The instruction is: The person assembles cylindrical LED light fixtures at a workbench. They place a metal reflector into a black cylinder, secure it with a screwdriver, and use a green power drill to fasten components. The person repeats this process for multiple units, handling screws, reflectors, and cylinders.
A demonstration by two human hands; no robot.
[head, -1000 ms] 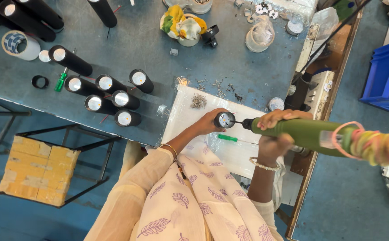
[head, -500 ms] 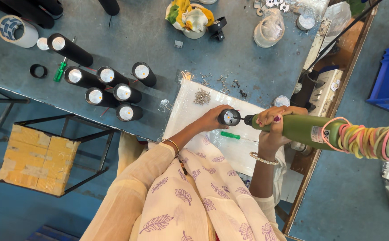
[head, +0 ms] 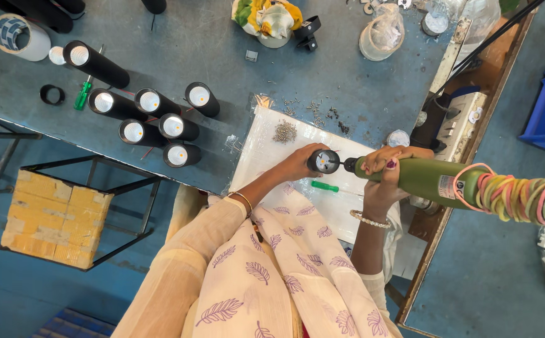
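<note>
The left hand (head: 297, 166) grips a black round lamp (head: 324, 161); the right hand (head: 388, 172) holds a green screwdriver (head: 435, 180). A yellow carton (head: 56, 219) sits near left.

Single head-worn view, steeply downward from well above the blue-grey workbench (head: 222, 37), near the person's chest.

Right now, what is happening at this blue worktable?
A person holds a small black cylindrical lamp housing in the left hand over a white sheet. The right hand grips a green electric screwdriver wrapped in coloured rubber bands, its bit at the housing's face. A green-handled screwdriver lies on the sheet beside a pile of small metal screws. Six similar black cylinders lie further off on the table.
</note>
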